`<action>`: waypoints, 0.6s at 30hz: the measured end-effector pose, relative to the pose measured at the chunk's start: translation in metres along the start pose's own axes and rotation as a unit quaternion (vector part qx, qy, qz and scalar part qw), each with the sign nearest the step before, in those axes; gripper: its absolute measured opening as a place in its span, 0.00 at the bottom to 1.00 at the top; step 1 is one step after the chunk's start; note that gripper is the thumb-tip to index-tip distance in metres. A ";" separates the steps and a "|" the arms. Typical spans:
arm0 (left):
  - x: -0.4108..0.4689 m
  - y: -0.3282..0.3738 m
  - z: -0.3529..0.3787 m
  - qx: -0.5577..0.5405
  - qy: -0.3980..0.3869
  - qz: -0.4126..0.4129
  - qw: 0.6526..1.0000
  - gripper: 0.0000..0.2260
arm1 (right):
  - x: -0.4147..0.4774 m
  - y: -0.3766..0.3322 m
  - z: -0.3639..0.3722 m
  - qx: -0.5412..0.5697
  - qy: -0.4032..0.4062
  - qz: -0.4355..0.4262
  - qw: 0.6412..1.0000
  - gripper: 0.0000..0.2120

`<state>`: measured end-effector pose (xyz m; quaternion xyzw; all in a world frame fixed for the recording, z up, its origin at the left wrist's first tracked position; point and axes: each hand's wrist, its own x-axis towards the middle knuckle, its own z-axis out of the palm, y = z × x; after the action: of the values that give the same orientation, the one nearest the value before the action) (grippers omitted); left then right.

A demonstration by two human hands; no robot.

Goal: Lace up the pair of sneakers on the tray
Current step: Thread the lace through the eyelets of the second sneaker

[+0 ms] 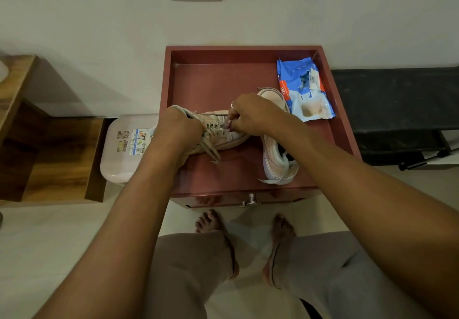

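Blue wipes packet (304, 87), print unreadable. Left hand (177, 128) clamps the pale pink sneaker (223, 132); right hand (250, 117) pinches its lace (211, 148). Second sneaker (278, 154) beside, on the red tray (211, 80).

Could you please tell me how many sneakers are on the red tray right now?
2. One sneaker lies on its side at the tray's left, held by the left hand and right hand. The other sneaker sits to the right, partly under the right forearm.
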<state>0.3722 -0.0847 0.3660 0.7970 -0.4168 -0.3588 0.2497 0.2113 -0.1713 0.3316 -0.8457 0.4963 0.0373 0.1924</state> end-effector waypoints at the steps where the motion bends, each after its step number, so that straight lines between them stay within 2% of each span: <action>1: -0.001 0.000 0.000 0.001 0.000 0.000 1.000 0.02 | 0.000 0.000 -0.002 0.007 0.009 0.003 1.000 0.09; 5: -0.003 0.001 -0.001 -0.013 -0.003 -0.003 1.000 0.03 | 0.000 -0.004 0.010 0.016 0.106 0.032 0.994 0.08; 8: -0.005 0.003 -0.003 -0.023 -0.007 -0.002 1.000 0.03 | 0.000 -0.004 0.007 0.001 0.036 0.013 0.999 0.09; 10: -0.009 0.005 -0.003 -0.046 -0.014 -0.005 0.999 0.02 | 0.000 -0.001 -0.001 0.032 0.009 -0.001 0.999 0.08; 11: -0.010 0.005 -0.002 -0.061 -0.016 -0.006 0.998 0.02 | 0.001 0.001 -0.004 0.062 0.025 0.002 0.998 0.07; 15: -0.013 0.000 -0.005 -0.108 -0.052 -0.008 0.993 0.03 | 0.008 0.003 0.001 0.148 0.177 0.055 0.972 0.08; 18: -0.019 -0.005 -0.009 -0.135 -0.128 0.035 0.982 0.10 | 0.010 0.003 0.008 0.153 0.195 0.075 0.966 0.09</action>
<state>0.3741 -0.0652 0.3751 0.6888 -0.4205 -0.5015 0.3118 0.2143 -0.1782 0.3209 -0.7576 0.5861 -0.1905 0.2151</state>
